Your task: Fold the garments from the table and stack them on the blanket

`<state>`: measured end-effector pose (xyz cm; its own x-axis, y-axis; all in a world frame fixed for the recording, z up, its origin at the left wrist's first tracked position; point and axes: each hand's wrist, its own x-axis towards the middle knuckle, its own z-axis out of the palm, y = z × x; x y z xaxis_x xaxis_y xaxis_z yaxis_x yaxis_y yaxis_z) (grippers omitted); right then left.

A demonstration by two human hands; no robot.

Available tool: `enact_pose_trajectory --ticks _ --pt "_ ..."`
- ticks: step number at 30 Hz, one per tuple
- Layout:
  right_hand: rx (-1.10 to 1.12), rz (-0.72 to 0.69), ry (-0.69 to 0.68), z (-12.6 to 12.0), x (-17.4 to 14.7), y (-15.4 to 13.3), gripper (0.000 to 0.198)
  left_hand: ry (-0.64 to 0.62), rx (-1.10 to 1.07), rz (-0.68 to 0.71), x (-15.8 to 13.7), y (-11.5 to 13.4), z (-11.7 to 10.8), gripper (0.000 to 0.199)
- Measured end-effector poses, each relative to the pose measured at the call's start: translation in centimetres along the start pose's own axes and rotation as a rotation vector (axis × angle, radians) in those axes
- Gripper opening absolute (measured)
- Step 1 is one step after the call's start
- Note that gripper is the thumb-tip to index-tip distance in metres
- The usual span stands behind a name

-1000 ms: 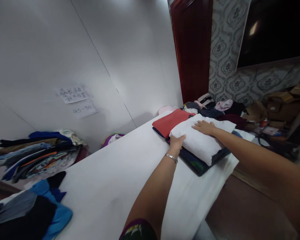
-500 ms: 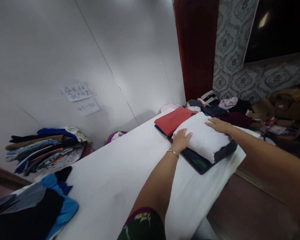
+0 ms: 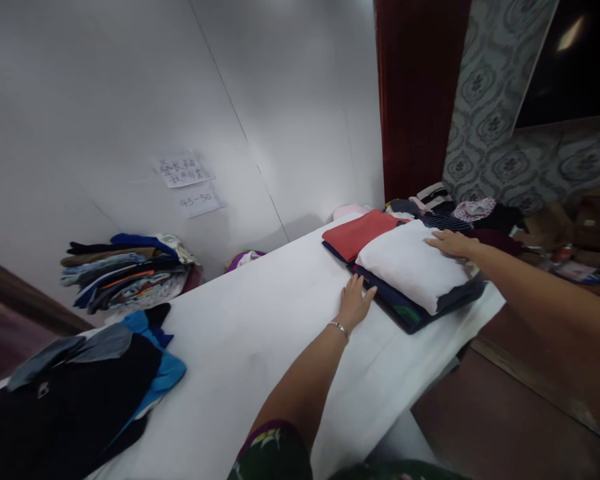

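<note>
Head view: the folded white cloth garment [image 3: 414, 264] tops a dark folded stack at the far right of the white-covered desk [image 3: 260, 347]. The right hand [image 3: 449, 242] lies flat and spread on its far edge; the left hand [image 3: 354, 301] rests open just beside the stack's near-left edge. The garment looks soft, light and floppy; it is best held under both folded edges.

Long white counter [image 3: 260, 360], running from near-left corner to far-right end. At the far end, a dark navy folded garment [image 3: 410, 313] flat on the surface, right by the right edge. At the near-left corner, a heap of black and blue clothes [image 3: 75, 393], spilling over the edge. Bare white between.
</note>
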<state>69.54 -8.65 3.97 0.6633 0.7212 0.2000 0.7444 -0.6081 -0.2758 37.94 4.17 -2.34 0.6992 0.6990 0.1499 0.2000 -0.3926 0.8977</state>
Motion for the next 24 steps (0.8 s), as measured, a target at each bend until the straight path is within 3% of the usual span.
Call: enact_pose_trajectory --ticks 2,5,10,15,24 --pt "-0.020 0.019 -0.026 -1.0 -0.4 -1.6 0.063 0.007 -0.057 -0.042 -2.1 -1.1 -1.3 0.041" --pt "-0.012 -0.085 -0.055 -1.4 -2.0 -4.9 0.064 0.011 -0.073 -0.045 -4.8 -2.7 -2.8 0.032" --pt "-0.075 -0.335 -0.068 1.5 -6.8 -9.0 0.064 -0.036 0.014 0.010 -8.2 -4.4 -3.7 0.017" --pt "-0.186 -0.392 0.047 3.2 -9.3 -9.0 0.064 -0.100 0.054 0.075 -10.8 -4.6 -4.5 0.013" --pt "-0.177 -0.333 0.076 3.5 -8.8 -8.9 0.060 -0.181 0.140 0.156 -16.0 -4.9 -7.2 0.022"
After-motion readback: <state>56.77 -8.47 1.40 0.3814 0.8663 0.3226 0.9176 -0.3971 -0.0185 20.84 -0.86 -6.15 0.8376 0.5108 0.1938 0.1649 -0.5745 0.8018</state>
